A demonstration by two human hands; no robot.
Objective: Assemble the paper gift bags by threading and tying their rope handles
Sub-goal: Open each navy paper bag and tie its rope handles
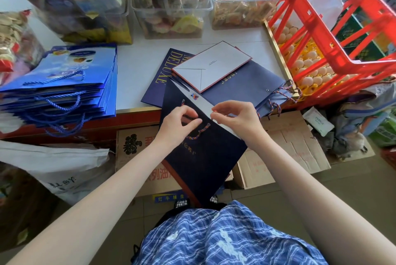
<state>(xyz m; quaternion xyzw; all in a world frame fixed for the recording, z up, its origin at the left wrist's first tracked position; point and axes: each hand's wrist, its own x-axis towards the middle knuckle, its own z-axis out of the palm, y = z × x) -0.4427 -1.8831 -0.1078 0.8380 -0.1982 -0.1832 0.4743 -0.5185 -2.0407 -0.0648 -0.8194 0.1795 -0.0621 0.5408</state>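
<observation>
A flat dark navy paper gift bag (205, 157) hangs over the table's front edge, tilted toward me. A twisted multicoloured rope handle (199, 133) loops across its upper face. My left hand (182, 124) rests on the bag near the rope, fingers curled, pinching at the bag's top edge. My right hand (233, 118) pinches the rope's end (214, 111) at the bag's white inner lip. More navy bags (246, 87) lie flat on the table behind, one with its rope handle (285, 93) fitted.
A stack of blue gift bags (64, 85) with blue rope handles lies at left. Clear bins of snacks (169, 1) line the back. Red crates (334, 35) over eggs stand right. Cardboard boxes (285, 144) sit on the floor below the table edge (137, 111).
</observation>
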